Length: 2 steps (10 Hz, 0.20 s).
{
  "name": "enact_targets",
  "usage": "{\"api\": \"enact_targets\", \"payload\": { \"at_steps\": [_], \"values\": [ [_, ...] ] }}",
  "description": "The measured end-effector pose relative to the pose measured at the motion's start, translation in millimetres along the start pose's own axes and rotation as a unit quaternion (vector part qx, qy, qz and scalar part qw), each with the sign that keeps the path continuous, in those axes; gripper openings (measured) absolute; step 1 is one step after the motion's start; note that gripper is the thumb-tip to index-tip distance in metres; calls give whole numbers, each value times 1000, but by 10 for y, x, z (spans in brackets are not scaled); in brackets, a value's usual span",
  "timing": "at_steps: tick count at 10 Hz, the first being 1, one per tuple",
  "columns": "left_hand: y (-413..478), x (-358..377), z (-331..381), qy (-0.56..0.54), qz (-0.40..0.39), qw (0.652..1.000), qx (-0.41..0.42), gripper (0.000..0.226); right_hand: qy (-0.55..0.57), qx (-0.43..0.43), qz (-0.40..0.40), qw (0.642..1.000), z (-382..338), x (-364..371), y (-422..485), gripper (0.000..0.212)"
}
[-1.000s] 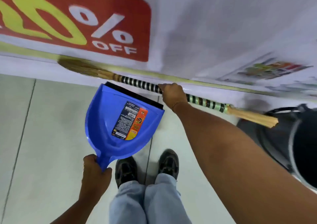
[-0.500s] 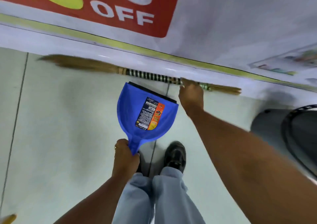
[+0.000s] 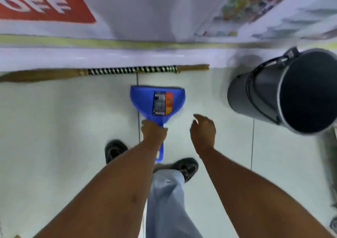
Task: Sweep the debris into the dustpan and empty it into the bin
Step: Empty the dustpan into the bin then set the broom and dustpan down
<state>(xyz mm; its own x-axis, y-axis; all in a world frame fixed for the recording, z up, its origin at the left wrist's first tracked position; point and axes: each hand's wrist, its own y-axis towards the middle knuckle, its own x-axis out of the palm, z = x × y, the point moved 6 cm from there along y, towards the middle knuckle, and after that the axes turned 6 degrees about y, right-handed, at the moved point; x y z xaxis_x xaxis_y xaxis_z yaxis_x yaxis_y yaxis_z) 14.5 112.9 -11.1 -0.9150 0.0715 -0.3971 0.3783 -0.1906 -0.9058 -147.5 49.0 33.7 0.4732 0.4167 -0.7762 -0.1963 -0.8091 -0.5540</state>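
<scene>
The left hand (image 3: 154, 132) has its fingers curled tight round the neck of the blue plastic dustpan (image 3: 157, 101), just where the handle widens into the scoop; the rest of the handle runs back under the wrist. The right hand (image 3: 203, 131) holds nothing, its fingers loosely spread and slightly bent, hovering beside the pan and apart from it.

The dustpan sits low over the pale tiled floor (image 3: 63, 128), mouth toward the wall; whether its lip touches the tiles cannot be told through the blur. It looks light and stiff, thin moulded plastic with a glossy label in the scoop, so a one-handed grip on the handle should be enough. A hold close to the scoop, as here, likely gives better control of tilt than one at the handle's far end. No debris can be made out in it.

Beyond the pan, the grass broom with the black-and-white striped handle (image 3: 131, 71) lies flat along the foot of the wall, untouched. Its soft bristle end would flex; the wrapped section is the natural place to take it.

The tall dark grey cylindrical bin (image 3: 264, 91) stands to the right, mouth open.
</scene>
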Motion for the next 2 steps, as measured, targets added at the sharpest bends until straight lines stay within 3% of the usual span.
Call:
{"api": "enact_targets", "payload": {
  "at_steps": [2],
  "values": [
    [69,377,36,-22,12,999,26,49,14,-8,-1,1000,196,71,151,37]
  ]
}}
